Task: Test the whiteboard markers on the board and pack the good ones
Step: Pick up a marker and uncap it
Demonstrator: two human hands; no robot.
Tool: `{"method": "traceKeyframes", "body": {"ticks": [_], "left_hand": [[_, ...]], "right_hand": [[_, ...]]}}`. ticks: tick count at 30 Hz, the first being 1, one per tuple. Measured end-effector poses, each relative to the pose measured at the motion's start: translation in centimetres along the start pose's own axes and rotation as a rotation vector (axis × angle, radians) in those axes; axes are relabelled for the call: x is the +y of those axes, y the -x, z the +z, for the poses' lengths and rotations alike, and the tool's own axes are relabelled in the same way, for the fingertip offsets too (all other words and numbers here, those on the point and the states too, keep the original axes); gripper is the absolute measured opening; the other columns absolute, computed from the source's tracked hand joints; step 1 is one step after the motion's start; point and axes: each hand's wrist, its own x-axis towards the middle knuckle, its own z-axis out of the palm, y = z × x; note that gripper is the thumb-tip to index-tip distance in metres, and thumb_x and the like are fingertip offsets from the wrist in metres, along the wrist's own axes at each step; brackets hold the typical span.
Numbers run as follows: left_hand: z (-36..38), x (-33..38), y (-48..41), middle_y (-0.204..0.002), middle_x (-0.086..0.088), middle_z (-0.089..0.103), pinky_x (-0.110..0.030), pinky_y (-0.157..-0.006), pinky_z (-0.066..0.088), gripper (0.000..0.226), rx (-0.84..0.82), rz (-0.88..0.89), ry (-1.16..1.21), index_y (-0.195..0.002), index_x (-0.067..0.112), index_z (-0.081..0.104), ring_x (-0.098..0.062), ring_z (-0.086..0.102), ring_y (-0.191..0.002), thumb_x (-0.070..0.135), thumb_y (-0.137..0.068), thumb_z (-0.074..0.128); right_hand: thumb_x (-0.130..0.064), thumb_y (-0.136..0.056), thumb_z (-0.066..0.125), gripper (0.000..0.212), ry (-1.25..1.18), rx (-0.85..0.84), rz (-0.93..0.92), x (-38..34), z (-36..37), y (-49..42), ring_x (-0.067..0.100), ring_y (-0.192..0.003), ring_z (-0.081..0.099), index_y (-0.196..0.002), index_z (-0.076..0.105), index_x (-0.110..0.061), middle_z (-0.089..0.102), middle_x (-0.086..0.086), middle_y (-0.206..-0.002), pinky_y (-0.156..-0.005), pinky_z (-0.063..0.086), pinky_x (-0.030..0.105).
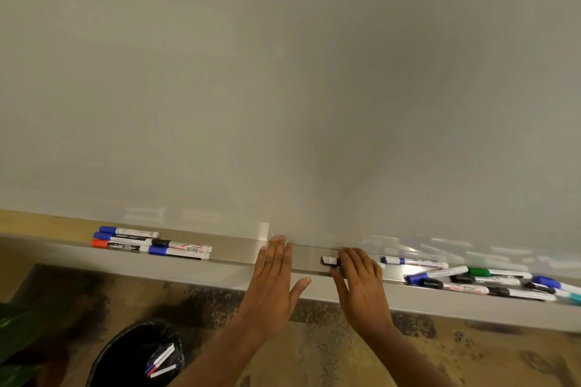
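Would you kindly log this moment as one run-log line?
left hand: open, flat over tray | right hand: touches marker on tray, grip unclear | board: unmarked

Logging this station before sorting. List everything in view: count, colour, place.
Board: one, grey-white, upper view.
Tray: one, grey, along the board's bottom edge.
Left markers: five, caps three blue, one black, one red, on the tray's left part.
Right markers: about nine, caps blue, black, green, one teal, heaped on the tray's right part.
Marker: one, white with black cap, mid-tray.
Bin: one, black, lower left on the floor.
Bin markers: about three, white, inside the bin.
Leaves: green, left edge.
Floor: brown, mottled.
Left hand: flat, fingertips at the board's edge.
Right hand: fingers over the marker, grip unclear.
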Motion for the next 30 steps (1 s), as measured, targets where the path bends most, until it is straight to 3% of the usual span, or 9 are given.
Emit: {"method": "traceKeyframes", "body": {"ticks": [3,5,8,13,17,20,22,26,30], "left_hand": [[0.9,0.5,-0.3,-0.171,-0.01,0.005,-0.041,-0.122,0.002,0.082,0.0,0.018,-0.016,-0.162,0.01,0.008,-0.028,0.005,-0.157,0.068,-0.104,0.011],[1.5,0.7,-0.5,-0.169,-0.012,0.017,-0.041,-0.12,0.009,0.08,0.022,0.021,-0.051,-0.161,0.009,0.018,-0.029,0.016,-0.156,0.066,-0.105,0.018],[1.8,1.0,-0.7,-0.169,-0.012,0.017,-0.042,-0.119,0.011,0.079,0.057,0.03,-0.059,-0.161,0.01,0.015,-0.028,0.011,-0.157,0.066,-0.105,0.019],[1.8,1.1,-0.5,-0.17,-0.004,0.004,-0.037,-0.123,-0.001,0.072,0.13,0.067,-0.011,-0.162,0.018,0.004,-0.02,0.0,-0.158,0.062,-0.107,0.013],[-0.8,2.1,-0.2,-0.165,0.009,0.014,-0.026,-0.127,0.003,0.062,0.221,0.067,0.214,-0.159,0.023,0.021,-0.001,0.0,-0.155,0.055,-0.107,0.015],[-4.2,3.4,0.0,-0.15,0.013,0.047,-0.016,-0.118,0.026,0.046,0.304,-0.015,0.471,-0.149,0.026,0.048,-0.005,0.041,-0.143,0.045,-0.109,0.036],[-6.9,4.5,0.0,-0.135,0.02,0.06,-0.011,-0.109,0.037,0.033,0.346,-0.091,0.711,-0.137,0.035,0.056,0.003,0.055,-0.128,0.035,-0.106,0.047],[-13.0,6.3,0.0,-0.126,0.019,0.07,-0.019,-0.106,0.047,0.028,0.433,-0.152,1.063,-0.128,0.031,0.066,0.001,0.062,-0.121,0.026,-0.103,0.056],[-19.9,7.9,0.4,-0.12,0.017,0.073,-0.02,-0.099,0.051,0.028,0.416,-0.096,1.232,-0.125,0.031,0.069,-0.006,0.067,-0.116,0.028,-0.099,0.06]], "right_hand": [[-0.03,-0.096,0.06,0.037,0.044,-0.014,-0.023,1.2,0.1,-0.2,0.031,-0.124,0.059,-0.129,0.061,-0.014,0.064,0.008,-0.131,-0.106,0.04,0.045],[-0.02,-0.083,0.079,0.047,0.063,-0.064,-0.01,1.6,0.2,-0.4,0.032,-0.122,0.06,-0.127,0.065,-0.013,0.065,0.009,-0.129,-0.103,0.046,0.047],[-0.015,-0.072,0.088,0.054,0.025,-0.094,0.018,1.8,0.2,-1.0,0.031,-0.116,0.063,-0.122,0.069,-0.015,0.068,0.007,-0.125,-0.1,0.05,0.045],[-0.009,-0.066,0.091,0.05,-0.022,-0.016,-0.031,1.4,0.0,-1.9,0.029,-0.105,0.067,-0.112,0.074,-0.017,0.073,0.005,-0.113,-0.094,0.054,0.044],[-0.007,-0.071,0.088,0.047,-0.091,0.05,-0.078,0.3,-0.7,-2.1,0.027,-0.107,0.065,-0.114,0.072,-0.016,0.071,0.005,-0.114,-0.095,0.053,0.041],[-0.009,-0.085,0.076,0.034,-0.207,0.141,-0.104,-2.1,-2.4,-2.5,0.023,-0.108,0.062,-0.117,0.069,-0.014,0.069,0.005,-0.115,-0.096,0.051,0.035],[-0.019,-0.099,0.058,0.024,-0.376,0.194,-0.062,-4.2,-4.5,-2.9,0.017,-0.106,0.06,-0.121,0.066,-0.016,0.067,0.001,-0.116,-0.095,0.049,0.028],[-0.027,-0.1,0.053,0.024,-0.859,0.166,0.135,-8.4,-10.8,-4.2,0.01,-0.109,0.061,-0.122,0.062,-0.024,0.064,-0.009,-0.115,-0.088,0.054,0.019],[-0.021,-0.099,0.059,0.022,-1.094,0.168,0.189,-11.9,-17.9,-5.5,0.011,-0.103,0.066,-0.118,0.065,-0.029,0.069,-0.016,-0.106,-0.086,0.054,0.019]]}}
